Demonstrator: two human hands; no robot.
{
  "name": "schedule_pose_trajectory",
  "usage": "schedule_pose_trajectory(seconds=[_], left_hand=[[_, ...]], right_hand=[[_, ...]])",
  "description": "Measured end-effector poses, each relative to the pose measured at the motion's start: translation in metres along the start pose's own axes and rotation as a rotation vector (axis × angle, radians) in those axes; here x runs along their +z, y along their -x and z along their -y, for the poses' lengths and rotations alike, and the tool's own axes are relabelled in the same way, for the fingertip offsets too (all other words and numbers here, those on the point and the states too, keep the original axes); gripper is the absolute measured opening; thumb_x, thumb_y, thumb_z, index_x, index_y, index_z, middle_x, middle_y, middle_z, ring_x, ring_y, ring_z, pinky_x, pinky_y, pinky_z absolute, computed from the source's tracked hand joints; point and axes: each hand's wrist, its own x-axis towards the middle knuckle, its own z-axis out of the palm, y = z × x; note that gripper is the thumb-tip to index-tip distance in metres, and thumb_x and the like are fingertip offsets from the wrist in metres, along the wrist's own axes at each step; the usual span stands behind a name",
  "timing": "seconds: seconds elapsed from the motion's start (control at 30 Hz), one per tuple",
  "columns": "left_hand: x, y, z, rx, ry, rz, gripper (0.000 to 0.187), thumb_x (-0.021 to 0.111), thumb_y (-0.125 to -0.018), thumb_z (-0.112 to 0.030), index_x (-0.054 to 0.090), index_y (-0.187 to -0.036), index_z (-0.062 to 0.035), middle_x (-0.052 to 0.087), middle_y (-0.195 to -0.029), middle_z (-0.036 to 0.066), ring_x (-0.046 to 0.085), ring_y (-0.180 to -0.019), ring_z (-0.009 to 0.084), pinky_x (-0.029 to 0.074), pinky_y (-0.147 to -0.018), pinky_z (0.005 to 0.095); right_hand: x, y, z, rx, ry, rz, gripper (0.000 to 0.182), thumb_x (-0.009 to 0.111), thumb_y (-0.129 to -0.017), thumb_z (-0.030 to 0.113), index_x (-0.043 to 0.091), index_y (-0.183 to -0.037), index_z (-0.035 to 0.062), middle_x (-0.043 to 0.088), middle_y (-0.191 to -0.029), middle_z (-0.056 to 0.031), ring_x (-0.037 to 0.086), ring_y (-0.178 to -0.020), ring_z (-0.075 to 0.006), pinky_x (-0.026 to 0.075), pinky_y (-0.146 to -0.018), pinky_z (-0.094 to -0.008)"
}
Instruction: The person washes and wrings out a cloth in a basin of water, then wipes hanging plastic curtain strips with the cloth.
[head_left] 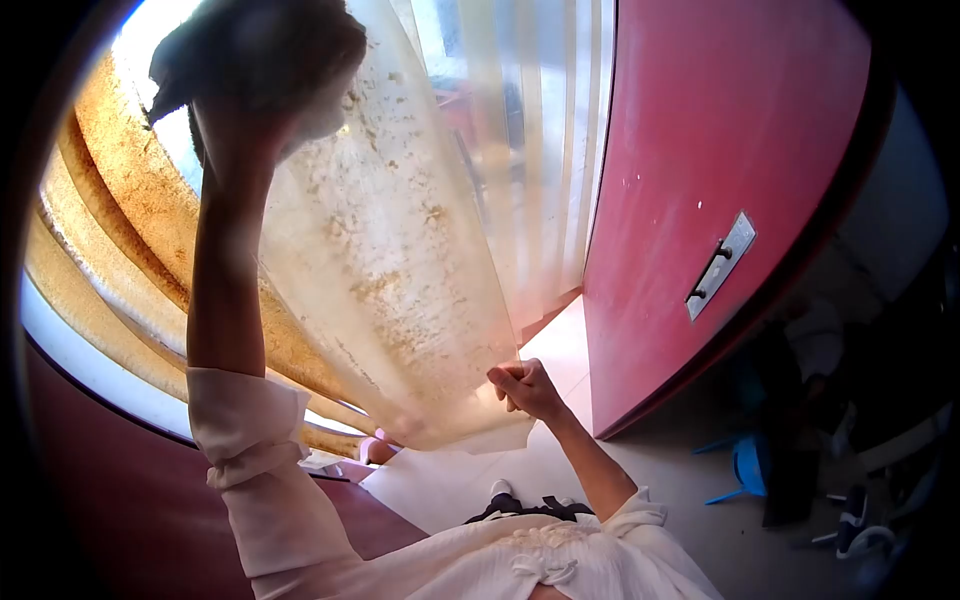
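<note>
A translucent plastic curtain strip, mottled with brown stains, hangs in front of me in a doorway. Its lower edge is pinched in my right hand, whose fingers are closed on it. High at the upper left, my left hand is raised against the strip's upper part, wrapped in or gripping a dark cloth. Shadow and the cloth hide most of its fingers. More clear strips hang behind and to the right, while heavily yellow-brown strips curve down on the left.
A red door with a metal handle plate stands open on the right. Beyond it, a small blue stool and dark clutter sit on the floor. Pale floor tiles lie below, beside a dark red panel at lower left.
</note>
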Motion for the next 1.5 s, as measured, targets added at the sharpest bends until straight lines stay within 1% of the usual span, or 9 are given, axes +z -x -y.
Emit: schedule_pose_trajectory(seconds=[0.03, 0.17, 0.37, 0.5, 0.67, 0.73, 0.8, 1.07, 1.5], left_hand=[[0.007, -0.015, -0.008, -0.129, 0.105, 0.095, 0.035, 0.056, -0.08, -0.031, 0.045, -0.091, -0.0005, 0.041, -0.08, 0.003, 0.04, -0.075, 0.0131, 0.035, -0.08, 0.0279], [-0.01, 0.051, 0.074, -0.058, -0.233, -0.334, 0.026, 0.055, -0.082, -0.025, 0.048, -0.094, -0.0026, 0.043, -0.081, 0.003, 0.044, -0.075, 0.0122, 0.039, -0.074, 0.0243], [-0.051, 0.176, 0.178, -0.37, -0.724, -0.498, 0.021, 0.054, -0.082, -0.017, 0.051, -0.097, -0.0021, 0.05, -0.084, 0.003, 0.049, -0.075, 0.0109, 0.043, -0.07, 0.0234], [-0.073, 0.155, 0.122, -0.215, -0.987, -0.513, 0.019, 0.053, -0.082, -0.012, 0.053, -0.099, -0.0018, 0.054, -0.087, 0.003, 0.052, -0.075, 0.01, 0.046, -0.068, 0.0228], [-0.062, 0.01, -0.03, 0.463, -1.632, -0.413, 0.019, 0.052, -0.083, -0.006, 0.055, -0.101, -0.0013, 0.059, -0.09, 0.004, 0.056, -0.076, 0.0089, 0.049, -0.065, 0.022], [-0.044, -0.022, -0.056, 0.49, -1.789, -0.257, 0.02, 0.054, -0.081, -0.005, 0.055, -0.101, -0.0013, 0.059, -0.092, 0.004, 0.056, -0.076, 0.0085, 0.049, -0.065, 0.023], [-0.042, -0.038, -0.036, 0.121, -2.256, -0.171, 0.023, 0.051, -0.084, -0.012, 0.053, -0.104, -0.002, 0.056, -0.092, 0.005, 0.054, -0.08, 0.0108, 0.048, -0.068, 0.0241], [-0.091, 0.134, 0.153, -0.178, -1.95, -0.026, 0.03, 0.049, -0.086, -0.016, 0.046, -0.113, -0.004, 0.05, -0.105, 0.006, 0.048, -0.093, 0.0139, 0.042, -0.079, 0.0277], [-0.134, 0.148, 0.131, -0.118, -2.237, -0.284, 0.045, 0.047, -0.088, -0.022, 0.035, -0.128, -0.0073, 0.039, -0.127, 0.008, 0.038, -0.115, 0.0191, 0.032, -0.096, 0.0336]], right_hand=[[0.003, -0.004, -0.001, -0.023, -0.005, -0.004, 0.047, 0.054, -0.087, 0.039, 0.049, -0.054, 0.0057, 0.046, -0.047, 0.0018, 0.045, -0.037, -0.005, 0.032, -0.034, -0.0203], [-0.006, -0.019, -0.003, -0.014, 0.011, -0.11, 0.053, 0.055, -0.084, 0.048, 0.05, -0.053, 0.005, 0.047, -0.047, 0.0014, 0.046, -0.037, -0.0057, 0.033, -0.035, -0.0202], [-0.006, -0.006, -0.002, 0.056, -0.073, -0.071, 0.038, 0.056, -0.086, 0.027, 0.055, -0.056, 0.0037, 0.049, -0.048, 0.0005, 0.046, -0.038, -0.0058, 0.036, -0.035, -0.021], [0.004, -0.007, -0.004, 0.065, 0.057, -0.008, 0.047, 0.055, -0.086, 0.039, 0.052, -0.054, 0.0059, 0.048, -0.048, 0.0021, 0.047, -0.039, -0.0051, 0.036, -0.036, -0.0205], [-0.001, -0.004, -0.002, 0.035, 0.001, 0.047, 0.047, 0.055, -0.087, 0.037, 0.05, -0.053, 0.0054, 0.047, -0.047, 0.0018, 0.047, -0.039, -0.0058, 0.035, -0.037, -0.0211], [-0.006, -0.003, 0.001, 0.04, 0.012, 0.023, 0.047, 0.054, -0.087, 0.037, 0.05, -0.053, 0.0054, 0.046, -0.047, 0.0019, 0.047, -0.039, -0.0059, 0.035, -0.037, -0.0213], [-0.009, -0.006, 0.006, 0.027, 0.023, -0.044, 0.048, 0.054, -0.087, 0.038, 0.049, -0.052, 0.0054, 0.046, -0.047, 0.002, 0.046, -0.039, -0.0059, 0.034, -0.036, -0.0215], [-0.004, -0.01, -0.002, 0.029, -0.017, -0.07, 0.024, 0.057, -0.086, 0.024, 0.058, -0.074, 0.0038, 0.053, -0.056, 0.0002, 0.048, -0.043, -0.0062, 0.039, -0.038, -0.0217], [-0.003, 0.003, 0.004, -0.125, -0.021, -0.189, 0.048, 0.055, -0.086, 0.041, 0.049, -0.053, 0.0061, 0.049, -0.049, 0.0019, 0.047, -0.044, -0.0053, 0.038, -0.041, -0.0222]])
